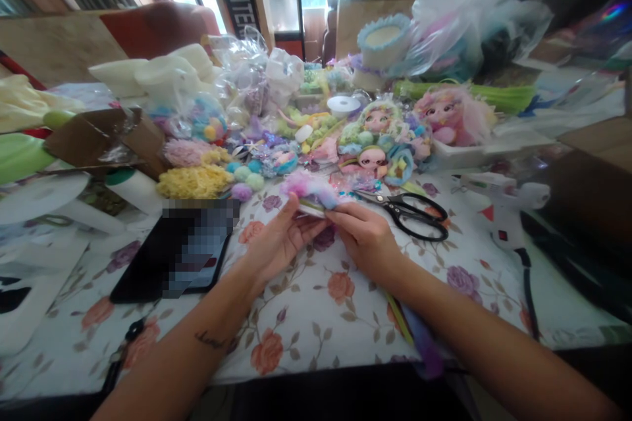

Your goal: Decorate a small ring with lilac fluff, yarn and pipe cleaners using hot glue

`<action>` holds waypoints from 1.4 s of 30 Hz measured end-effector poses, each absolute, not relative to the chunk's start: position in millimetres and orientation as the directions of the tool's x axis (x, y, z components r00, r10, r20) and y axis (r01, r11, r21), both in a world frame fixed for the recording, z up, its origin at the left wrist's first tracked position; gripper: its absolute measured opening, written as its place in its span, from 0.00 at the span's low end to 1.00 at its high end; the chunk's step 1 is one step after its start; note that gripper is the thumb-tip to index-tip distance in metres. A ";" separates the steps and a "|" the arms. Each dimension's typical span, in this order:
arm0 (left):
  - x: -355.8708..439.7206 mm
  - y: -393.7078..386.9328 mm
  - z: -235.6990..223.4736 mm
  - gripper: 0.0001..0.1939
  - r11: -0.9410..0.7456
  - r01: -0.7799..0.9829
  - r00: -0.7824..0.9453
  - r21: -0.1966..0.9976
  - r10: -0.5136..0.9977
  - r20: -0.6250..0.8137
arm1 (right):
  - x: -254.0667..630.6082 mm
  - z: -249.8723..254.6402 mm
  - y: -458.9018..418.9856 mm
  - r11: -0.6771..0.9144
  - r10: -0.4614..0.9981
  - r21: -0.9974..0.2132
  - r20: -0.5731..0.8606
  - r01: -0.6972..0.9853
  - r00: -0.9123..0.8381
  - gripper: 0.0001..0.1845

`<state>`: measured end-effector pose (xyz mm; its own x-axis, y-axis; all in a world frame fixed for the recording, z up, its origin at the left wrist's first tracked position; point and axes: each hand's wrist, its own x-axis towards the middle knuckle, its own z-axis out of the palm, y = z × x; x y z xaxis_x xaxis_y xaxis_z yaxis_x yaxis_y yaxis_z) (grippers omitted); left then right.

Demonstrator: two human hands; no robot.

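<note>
While the left hand (279,233) held a fluffy pastel strip (323,195) with thumb above and fingers beneath, head view, left of the black scissors (396,206), the right hand (368,237) had its fingers clamped on the strip's right end. Well left of the scissors lay a dark tablet (170,253); right of them, a white glue gun (507,227).

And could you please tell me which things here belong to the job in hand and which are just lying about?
In the job:
fluffy trim, held by left hand and right hand
probably scissors, glue gun

Apparently lying about:
tablet
yellow fluff
cardboard box
plastic bag
</note>
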<state>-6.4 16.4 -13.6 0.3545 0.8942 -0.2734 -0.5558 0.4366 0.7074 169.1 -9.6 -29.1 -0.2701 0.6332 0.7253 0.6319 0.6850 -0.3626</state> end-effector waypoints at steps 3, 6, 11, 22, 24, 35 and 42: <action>-7.9 15.5 -14.7 0.05 0.418 -0.547 0.345 0.725 0.902 -0.260 | 169.4 -28.7 -10.4 0.670 0.651 -0.378 0.713 0.639 -0.261 0.14; -7.9 14.9 -16.7 0.05 0.397 -0.533 0.337 0.747 0.910 -0.243 | 169.0 -29.1 -10.5 0.668 0.651 -0.376 0.713 0.641 -0.261 0.14; -6.7 14.0 -17.2 0.04 0.354 -0.521 0.321 0.777 0.924 -0.206 | 167.6 -30.0 -9.8 0.685 0.632 -0.374 0.731 0.625 -0.257 0.14; -3.5 10.9 -11.9 0.06 0.280 -0.532 0.288 0.799 0.947 -0.140 | 165.9 -29.2 -11.1 0.688 0.603 -0.313 0.748 0.654 -0.276 0.15; -2.4 10.4 -11.0 0.08 0.275 -0.531 0.284 0.802 0.949 -0.138 | 165.8 -28.8 -11.4 0.687 0.608 -0.324 0.747 0.650 -0.270 0.14; -3.1 8.7 -11.2 0.29 0.277 -0.530 0.259 0.801 0.953 -0.158 | 164.9 -25.7 -13.4 0.587 0.715 -0.349 0.648 0.730 -0.265 0.11; -2.7 10.0 -11.0 0.27 0.302 -0.511 0.274 0.805 0.945 -0.181 | 165.0 -27.3 -12.1 0.585 0.721 -0.353 0.638 0.730 -0.270 0.11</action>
<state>-2.7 10.0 -11.0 0.2737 0.9447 -0.1808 -0.5110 0.3021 0.8047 165.0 -12.1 -27.3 -0.2698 0.7212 0.6381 0.7299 0.5854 -0.3530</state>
